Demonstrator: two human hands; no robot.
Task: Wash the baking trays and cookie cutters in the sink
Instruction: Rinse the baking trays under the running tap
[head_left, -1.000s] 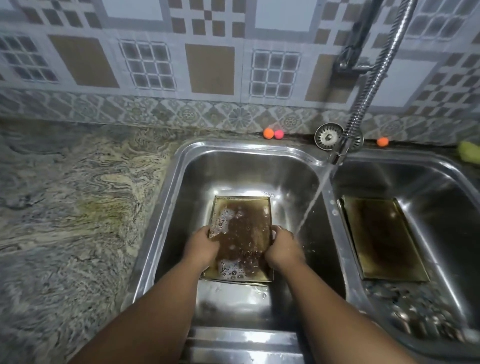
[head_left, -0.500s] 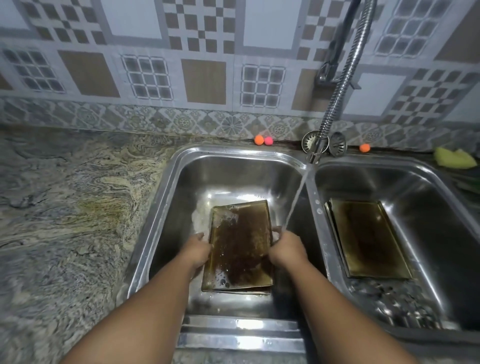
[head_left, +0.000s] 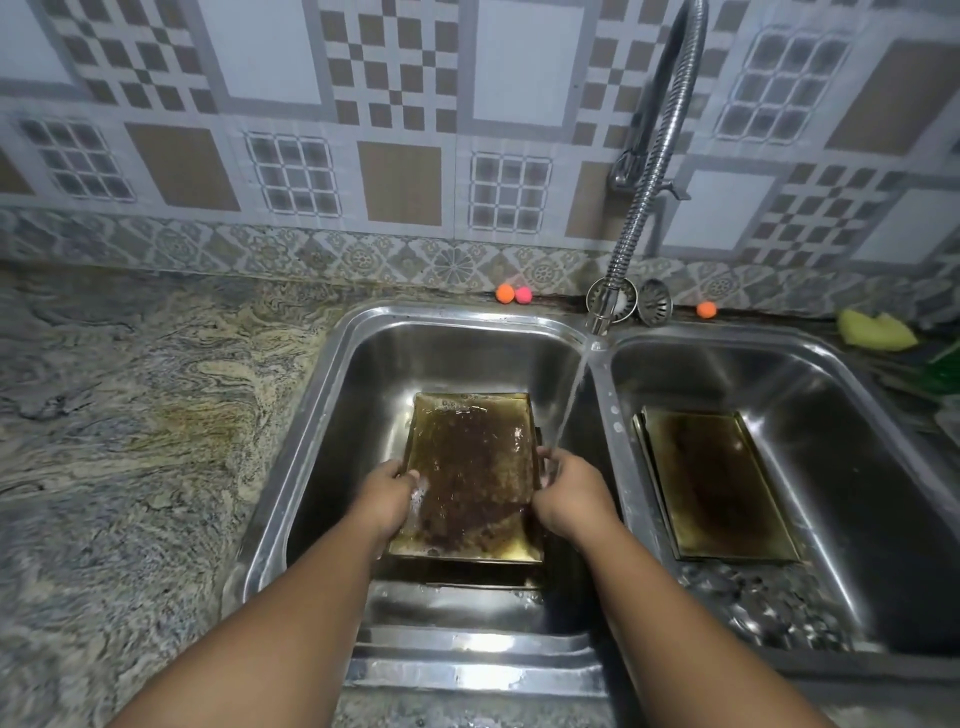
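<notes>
**Stained tray gripped at both long edges, beside the stream**

In the left basin of the double stainless-steel sink (head_left: 447, 313), the left hand (head_left: 387, 496) and right hand (head_left: 569, 493) curl their fingers over opposite rims of the brown-stained rectangular metal baking tray (head_left: 470, 467). This is probably to steer it under the water stream (head_left: 571, 395), which lands by the right fingers.

Count: two trays plainly, with the second tray (head_left: 711, 483) flat in the right basin. The small metal pieces (head_left: 753, 613) are too blurred to count.

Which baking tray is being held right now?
The left-basin tray, gripped by the left hand and right hand; the right-basin tray lies untouched.
</notes>
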